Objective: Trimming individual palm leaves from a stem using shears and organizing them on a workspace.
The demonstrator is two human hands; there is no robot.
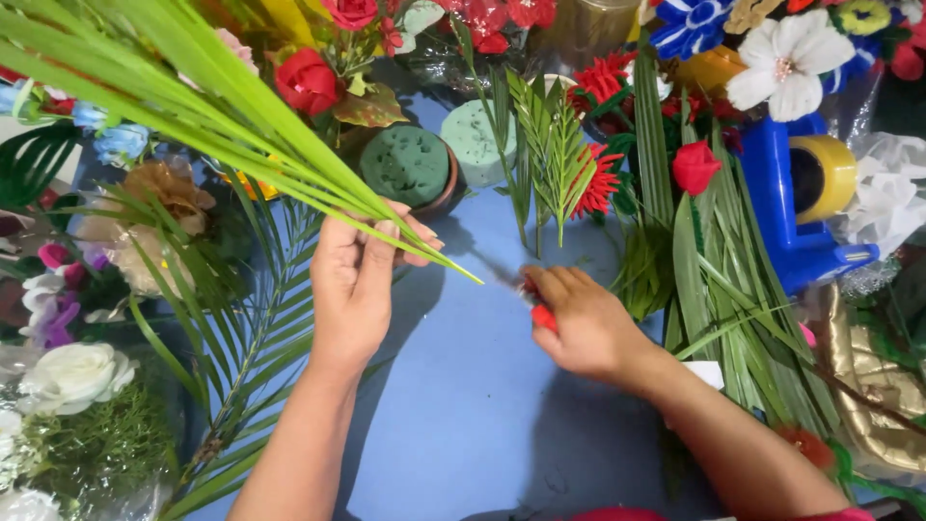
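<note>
Head view: palm leaves (193, 106) are gripped by the left hand (355, 289); red-handled cutters (540, 314) are clasped by the right hand (584, 323). Fingers could be nicked if the leaves slip.

Bright, even light; soft shadows; slight motion blur.

A bundle of long green leaves (193, 92) is gripped by the left hand (357, 280), the blades fanning toward ten o'clock and the tips pointing toward four o'clock. A red-handled tool (540, 311) is clasped in the right hand (584, 323), just beside those tips; its blade is blurred. At twelve o'clock from the hands, a green foam block in a brown bowl (410, 166) is seen on the blue table (463, 405). A palm frond (241, 357) is laid at eight o'clock, and a blue tape dispenser (801, 203) stands at two o'clock.
</note>
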